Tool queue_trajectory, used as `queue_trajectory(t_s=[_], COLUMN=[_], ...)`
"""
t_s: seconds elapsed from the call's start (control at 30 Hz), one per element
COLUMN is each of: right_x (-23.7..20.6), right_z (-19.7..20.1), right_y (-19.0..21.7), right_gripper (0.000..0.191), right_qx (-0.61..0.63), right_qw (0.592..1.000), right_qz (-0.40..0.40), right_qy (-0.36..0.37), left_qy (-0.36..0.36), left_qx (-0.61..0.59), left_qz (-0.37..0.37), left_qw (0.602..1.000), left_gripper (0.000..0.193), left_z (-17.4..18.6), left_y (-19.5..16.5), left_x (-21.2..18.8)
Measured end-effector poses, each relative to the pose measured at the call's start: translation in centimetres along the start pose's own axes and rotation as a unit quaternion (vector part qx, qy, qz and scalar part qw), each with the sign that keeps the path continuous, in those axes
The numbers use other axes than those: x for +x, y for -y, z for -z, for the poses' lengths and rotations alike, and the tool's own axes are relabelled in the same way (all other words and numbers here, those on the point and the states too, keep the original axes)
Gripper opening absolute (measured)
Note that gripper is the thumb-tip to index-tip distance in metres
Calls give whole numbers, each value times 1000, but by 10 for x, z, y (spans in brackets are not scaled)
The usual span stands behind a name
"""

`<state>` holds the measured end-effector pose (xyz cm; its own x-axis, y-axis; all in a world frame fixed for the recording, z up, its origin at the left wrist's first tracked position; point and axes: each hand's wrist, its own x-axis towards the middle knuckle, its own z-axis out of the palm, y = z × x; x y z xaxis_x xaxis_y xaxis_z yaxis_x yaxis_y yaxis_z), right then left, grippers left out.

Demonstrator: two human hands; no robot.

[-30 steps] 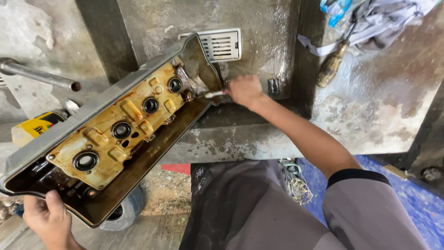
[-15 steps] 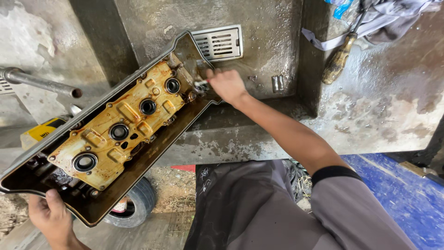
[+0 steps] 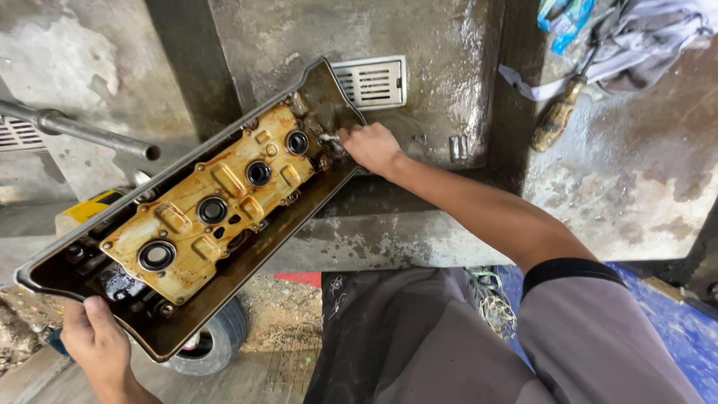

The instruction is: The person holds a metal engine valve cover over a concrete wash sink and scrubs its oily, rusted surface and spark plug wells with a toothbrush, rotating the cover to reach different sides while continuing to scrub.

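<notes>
wet, stained concrete floor (image 3: 636, 202) w/ a white drain grate (image 3: 374, 81) far centre; yellow can (image 3: 84, 212) at left, label unreadable. left hand (image 3: 97, 346) clamps near rim of oily valve cover (image 3: 202, 217), held tilted over floor. right hand (image 3: 372, 147) curled at its far end, fingers pinching sth small, can't tell what.

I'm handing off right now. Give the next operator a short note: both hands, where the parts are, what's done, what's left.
Left hand: grips the near end of the valve cover, held open side up.
Right hand: at the far end, pressing a small light-coloured tool or brush into the inner corner; which it is, I cannot tell.
Nearby: floor drain grate, screwdriver by a rag, metal pipe.
Done: far corner looks partly worked.
Left: yellow-brown residue covers the baffle; oily grime at the near end.
</notes>
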<state>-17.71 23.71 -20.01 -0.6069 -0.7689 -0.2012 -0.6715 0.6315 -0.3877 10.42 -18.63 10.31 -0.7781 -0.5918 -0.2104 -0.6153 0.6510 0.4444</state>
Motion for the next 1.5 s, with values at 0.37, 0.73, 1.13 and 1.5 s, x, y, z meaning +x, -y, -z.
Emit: queue_trajectory(t_s=[0.37,0.73,1.13,1.5], right_x=[-18,-27,-58,-101], right_z=[41,58,53,49], right_y=[-10,-27,-33,-38], right_gripper=[18,40,30,24], right_qx=[35,-4,-70,-44], right_qw=[995,999,994,973], right_qz=[-88,-31,-79,-161], right_qy=[9,38,-32,162], left_qy=[-32,-61,-84,-74], left_qx=[-47,-27,-19,-51], left_qz=[-75,-42,-23,-83], left_qw=[996,997,996,992], left_gripper=[39,56,48,67], left_z=[-14,-17,-18,-22], left_y=[-36,-70,-107,-104], left_x=[2,6,4,3])
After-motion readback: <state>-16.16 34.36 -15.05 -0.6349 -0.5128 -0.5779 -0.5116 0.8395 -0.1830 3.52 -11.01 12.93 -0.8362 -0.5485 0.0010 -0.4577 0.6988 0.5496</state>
